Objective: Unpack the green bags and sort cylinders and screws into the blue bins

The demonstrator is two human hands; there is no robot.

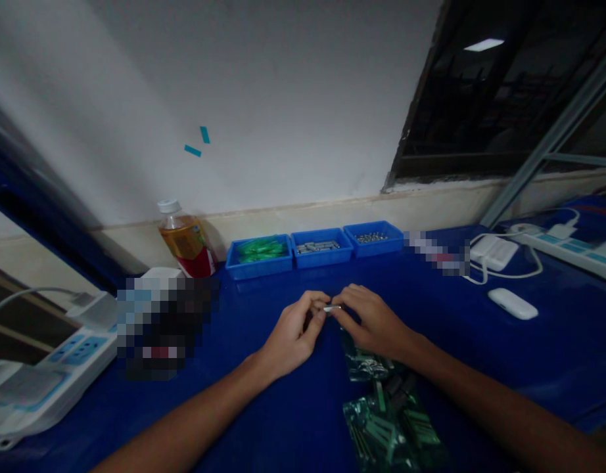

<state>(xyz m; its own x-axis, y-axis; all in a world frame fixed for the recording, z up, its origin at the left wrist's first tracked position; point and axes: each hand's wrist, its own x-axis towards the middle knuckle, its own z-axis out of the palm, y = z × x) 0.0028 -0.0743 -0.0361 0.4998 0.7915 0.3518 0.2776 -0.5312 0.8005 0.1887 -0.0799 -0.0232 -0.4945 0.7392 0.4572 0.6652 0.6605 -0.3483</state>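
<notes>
Over the blue table, my left hand (294,334) and my right hand (371,318) meet with fingertips pinched on a small, pale, shiny piece (332,308). It is short and narrow, and my fingers cover its ends, so its exact kind does not show. Just below my right hand lie clear bags of green strips (376,427) and another clear bag (365,364), the latter partly under that hand. Beyond my hands stand three blue trays: one with green plastic pieces (263,249), one with silver metal bars (317,246), one with small metal parts (372,237).
A drink bottle (187,240) stands against the wall at the back left. White power strips (76,358) with plugs line the left side. On the right are a white charger (494,252) with its cable and a white oval case (512,303). Two patches are blurred.
</notes>
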